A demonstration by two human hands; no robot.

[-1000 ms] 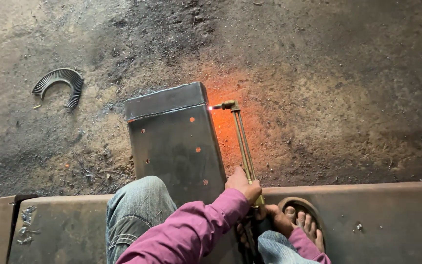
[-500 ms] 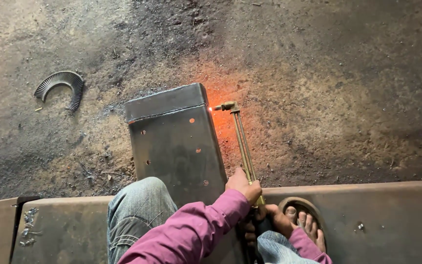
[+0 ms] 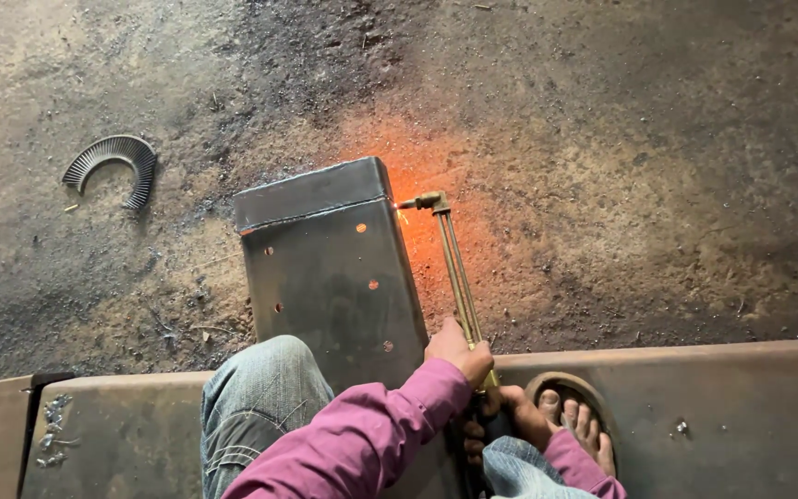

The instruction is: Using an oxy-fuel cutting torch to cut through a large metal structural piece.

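The left hand (image 3: pixel 456 347) is wrapped tight round the brass tubes of the cutting torch (image 3: pixel 453 263), and the right hand (image 3: pixel 521 416) grips the same torch lower down, at the handle end, fingers closed; the torch runs up from the lap to its bent tip, which sits right at the upper right edge of the steel box (image 3: pixel 330 268) standing on the dirt floor (image 3: pixel 658 166); an orange glow spreads over the ground beside the tip; sparks show at the seam. The worry here is drift: if the two-handed hold wavers, the flame could leave the edge and gouge the box's face with its small holes; hot spatter could land on the bare foot (image 3: pixel 574 418) just beside the right hand, or on the jeans-clad knee (image 3: pixel 260 388) close against the box; the heavy steel beam (image 3: pixel 741 416) underfoot gives little room to pull back; the curved toothed scrap (image 3: pixel 113 166) lies well apart to the left.
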